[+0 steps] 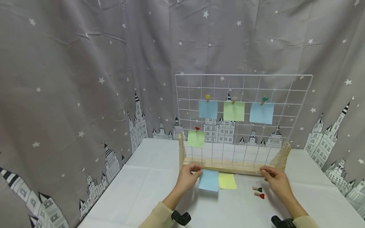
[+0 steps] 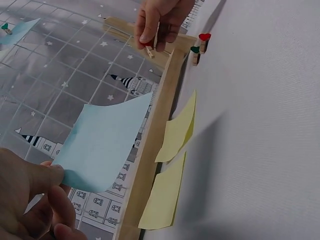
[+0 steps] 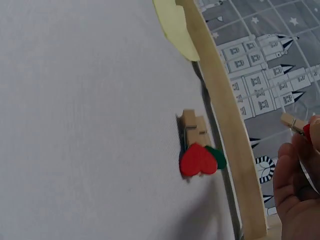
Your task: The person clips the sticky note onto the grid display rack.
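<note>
My left hand (image 1: 188,178) pinches a light blue paper note (image 1: 209,181) by its edge, holding it above the table just in front of the wire grid stand's wooden base (image 1: 225,167). Between the fingers of my right hand (image 1: 277,183) is a small wooden clothespin (image 3: 294,123) with a red heart, off to the right of the note. Two yellow notes lie by the base, one nearer (image 2: 165,200) and one farther (image 2: 178,129) in the left wrist view. Below my right hand, a green-heart clothespin (image 1: 257,189) and a red-heart clothespin (image 1: 259,195) rest on the table.
On the wire grid, heart clothespins hold a blue note (image 1: 208,110), a green note (image 1: 234,112) and another blue note (image 1: 262,114) in one row. A lower green note (image 1: 196,139) hangs at the left. Behind stands a grey curtain (image 1: 85,63) with castles and stars.
</note>
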The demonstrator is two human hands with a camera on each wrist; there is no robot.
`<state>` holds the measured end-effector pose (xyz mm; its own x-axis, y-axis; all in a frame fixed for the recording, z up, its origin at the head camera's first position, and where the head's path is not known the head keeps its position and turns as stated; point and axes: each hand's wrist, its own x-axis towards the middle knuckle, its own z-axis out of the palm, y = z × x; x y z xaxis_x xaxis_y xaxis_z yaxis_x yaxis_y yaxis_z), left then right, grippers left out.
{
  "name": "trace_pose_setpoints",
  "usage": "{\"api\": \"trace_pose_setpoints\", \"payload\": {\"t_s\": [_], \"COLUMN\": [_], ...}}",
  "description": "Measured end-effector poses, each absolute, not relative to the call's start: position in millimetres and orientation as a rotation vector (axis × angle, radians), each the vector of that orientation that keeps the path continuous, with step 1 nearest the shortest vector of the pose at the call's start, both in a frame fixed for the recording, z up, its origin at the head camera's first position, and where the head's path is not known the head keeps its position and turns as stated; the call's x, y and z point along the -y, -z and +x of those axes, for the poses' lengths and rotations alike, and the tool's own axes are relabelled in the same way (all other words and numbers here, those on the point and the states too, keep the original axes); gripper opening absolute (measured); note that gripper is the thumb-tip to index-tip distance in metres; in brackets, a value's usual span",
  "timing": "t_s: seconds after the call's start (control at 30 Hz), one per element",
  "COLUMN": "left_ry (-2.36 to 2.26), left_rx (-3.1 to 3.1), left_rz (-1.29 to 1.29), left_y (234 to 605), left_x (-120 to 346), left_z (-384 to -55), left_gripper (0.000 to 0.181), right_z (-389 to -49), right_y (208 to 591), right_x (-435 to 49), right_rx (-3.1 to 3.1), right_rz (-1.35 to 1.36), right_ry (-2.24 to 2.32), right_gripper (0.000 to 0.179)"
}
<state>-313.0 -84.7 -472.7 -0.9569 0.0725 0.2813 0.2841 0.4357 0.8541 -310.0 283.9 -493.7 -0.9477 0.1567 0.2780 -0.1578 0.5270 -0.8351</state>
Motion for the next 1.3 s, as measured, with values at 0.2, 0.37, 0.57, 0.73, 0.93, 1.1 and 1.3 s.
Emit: {"api": "trace_pose_setpoints", "payload": {"t_s": [0.2,0.37,0.57,0.73,0.93,1.1,1.3], "left_ry": [1.55,1.548,1.592,1.607,1.613,1.594,1.596], "left_rx": [2.478,2.475,2.449,2.423,2.42,2.414,2.405], "left_rz": [-0.28,-0.267,-0.234,-0.219,-0.206,-0.204,-0.171], "left_y": [468,461,454,450,446,445,441], "left_x": [86,85,83,82,80,80,80], "left_z": [-310,-312,-315,-316,-319,-322,-324], "left_gripper": [0.011,0.013,0.011,0.01,0.01,0.009,0.009], "right_z": [-307,-307,-310,-312,-312,-313,-314], "right_y": [480,462,447,439,434,430,422], "right_x": [-274,-264,-254,-250,-249,-247,-240], "right_rx": [2.486,2.489,2.457,2.414,2.41,2.39,2.373], "right_rz": [0.074,0.104,0.104,0.115,0.142,0.156,0.141], "right_ry": [-1.37,-1.374,-1.445,-1.548,-1.503,-1.506,-1.484], "right_gripper": [0.032,0.039,0.043,0.041,0.035,0.036,0.037]}}
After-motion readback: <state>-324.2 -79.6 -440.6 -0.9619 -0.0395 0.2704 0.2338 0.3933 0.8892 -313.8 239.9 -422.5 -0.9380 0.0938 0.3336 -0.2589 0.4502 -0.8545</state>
